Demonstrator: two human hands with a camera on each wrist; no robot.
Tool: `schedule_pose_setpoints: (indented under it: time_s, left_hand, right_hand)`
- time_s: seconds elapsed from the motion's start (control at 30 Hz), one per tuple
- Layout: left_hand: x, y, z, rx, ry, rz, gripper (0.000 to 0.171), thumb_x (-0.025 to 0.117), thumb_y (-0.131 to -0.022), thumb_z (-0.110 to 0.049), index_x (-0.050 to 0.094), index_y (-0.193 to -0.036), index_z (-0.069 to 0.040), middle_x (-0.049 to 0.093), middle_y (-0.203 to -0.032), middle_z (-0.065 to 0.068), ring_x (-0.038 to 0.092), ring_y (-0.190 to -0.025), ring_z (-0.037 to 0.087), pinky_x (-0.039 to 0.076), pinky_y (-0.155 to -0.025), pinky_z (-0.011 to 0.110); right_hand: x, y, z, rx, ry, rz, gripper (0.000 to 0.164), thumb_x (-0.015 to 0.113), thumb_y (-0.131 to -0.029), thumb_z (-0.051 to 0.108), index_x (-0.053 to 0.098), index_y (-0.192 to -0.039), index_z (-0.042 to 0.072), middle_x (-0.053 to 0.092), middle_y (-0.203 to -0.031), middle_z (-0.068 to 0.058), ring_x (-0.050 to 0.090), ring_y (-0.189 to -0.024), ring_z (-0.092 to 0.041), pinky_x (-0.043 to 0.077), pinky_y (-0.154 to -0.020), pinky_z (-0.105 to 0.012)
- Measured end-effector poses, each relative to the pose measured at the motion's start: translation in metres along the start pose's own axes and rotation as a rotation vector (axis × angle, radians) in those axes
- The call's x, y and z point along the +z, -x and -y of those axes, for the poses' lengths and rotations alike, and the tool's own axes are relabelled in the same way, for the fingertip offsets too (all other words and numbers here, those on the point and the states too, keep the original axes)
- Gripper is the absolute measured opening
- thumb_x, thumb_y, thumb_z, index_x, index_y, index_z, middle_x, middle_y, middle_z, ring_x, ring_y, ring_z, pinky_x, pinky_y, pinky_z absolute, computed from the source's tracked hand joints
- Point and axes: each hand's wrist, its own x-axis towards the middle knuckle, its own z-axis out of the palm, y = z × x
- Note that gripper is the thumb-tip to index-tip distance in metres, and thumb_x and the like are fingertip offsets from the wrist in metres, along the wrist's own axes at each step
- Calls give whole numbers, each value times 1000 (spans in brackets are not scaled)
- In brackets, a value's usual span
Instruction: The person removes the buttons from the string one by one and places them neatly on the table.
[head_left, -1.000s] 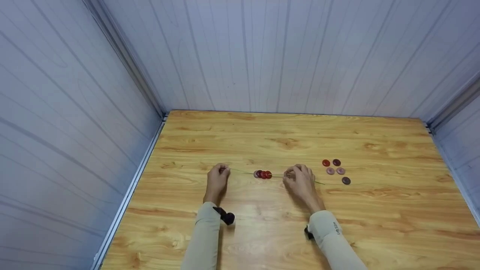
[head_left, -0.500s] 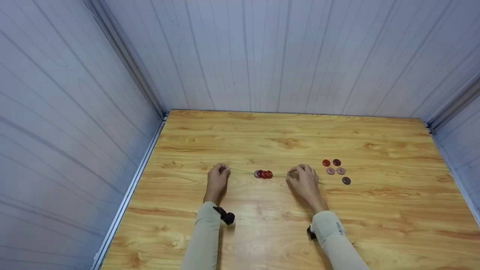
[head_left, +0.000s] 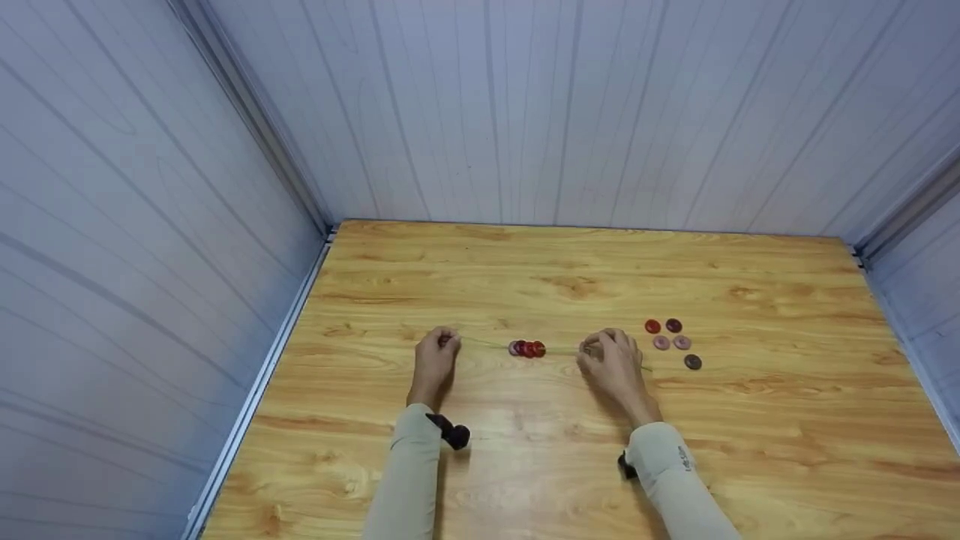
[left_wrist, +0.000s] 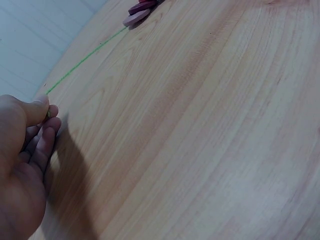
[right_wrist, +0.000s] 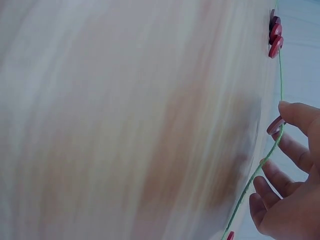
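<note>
My left hand (head_left: 433,366) pinches one end of a thin green string (left_wrist: 85,61) between thumb and forefinger. Stretched across the table, the string carries a short row of overlapping buttons (head_left: 528,349), pink and dark purple at the left, red at the right. Right of that row, my right hand (head_left: 616,369) pinches a reddish button (right_wrist: 276,124) between thumb and forefinger, its other fingers loosely bent. The string runs by this button and past the fingers, and its free tail (head_left: 646,367) shows beyond the hand.
Several loose buttons lie to the right of my right hand: a red one (head_left: 652,326), a dark maroon one (head_left: 673,325), pink ones (head_left: 682,342) and a grey-brown one (head_left: 693,361). White panel walls (head_left: 525,112) stand behind and beside the wooden table (head_left: 487,270).
My right hand has moved a little to the right along the string, away from the row of buttons. The left hand stays where it was.
</note>
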Motion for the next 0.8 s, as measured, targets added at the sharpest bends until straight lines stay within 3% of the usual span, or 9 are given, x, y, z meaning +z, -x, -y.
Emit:
schedule_pose_setpoints:
  time_s: [0.37,0.8]
  left_hand:
    - [0,1,0,-2,9,1,10,58,-96,-16,64,-98,-8,63,-93,6,58,-86,18,48,-78,32]
    - [1,0,1,60,-4,-12,10,59,-95,-12,64,-99,-4,64,-93,9,59,-87,20,49,-77,32]
  right_hand:
    - [-4,2,-7,2,-4,-18,23,68,-89,27,64,-106,11,50,-126,-16,38,-122,-38,23,-102,-58]
    - [-8,3,-12,27,26,3,28,68,-89,27,64,-111,10,47,-133,-19,36,-126,-40,21,-106,-59]
